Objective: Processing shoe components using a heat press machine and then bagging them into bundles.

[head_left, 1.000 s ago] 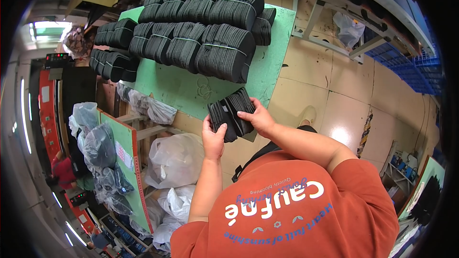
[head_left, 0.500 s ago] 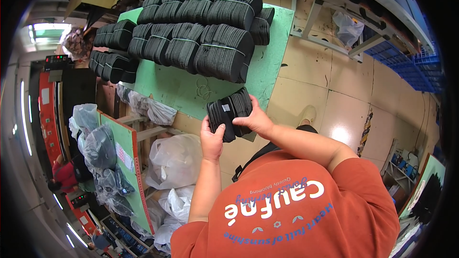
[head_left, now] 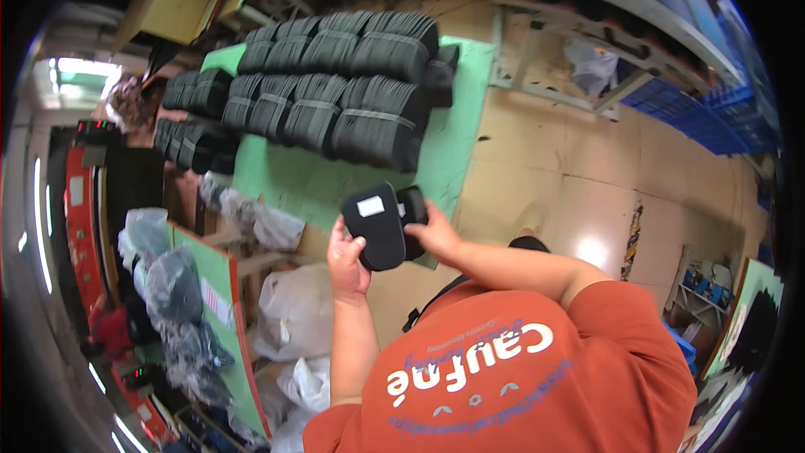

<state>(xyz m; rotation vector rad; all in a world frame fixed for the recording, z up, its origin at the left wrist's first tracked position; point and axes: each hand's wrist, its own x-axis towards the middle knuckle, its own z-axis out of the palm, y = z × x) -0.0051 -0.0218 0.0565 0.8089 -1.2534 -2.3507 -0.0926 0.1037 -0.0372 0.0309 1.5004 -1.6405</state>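
Black rounded pieces (head_left: pixel 375 233) are held in left hand (head_left: pixel 346 260) and right hand (head_left: pixel 438 235).

**Out in Rust-Orange, Bold Print and All!**

Sports a rust-orange T-shirt (head_left: pixel 579 369), with big white lettering (head_left: pixel 457 372) straight across the chest! Runs blue script (head_left: pixel 470 346) right over the white, too. Adds an arc of blue letters (head_left: pixel 495 409) nearer the neck, blurred, and a small pale flower (head_left: pixel 475 400) between two leaves (head_left: pixel 509 388)! Finishes in short, matching sleeves (head_left: pixel 620 310), leaving forearms (head_left: pixel 520 268) bare. And down below, shows a dark trouser leg (head_left: pixel 531 243)!
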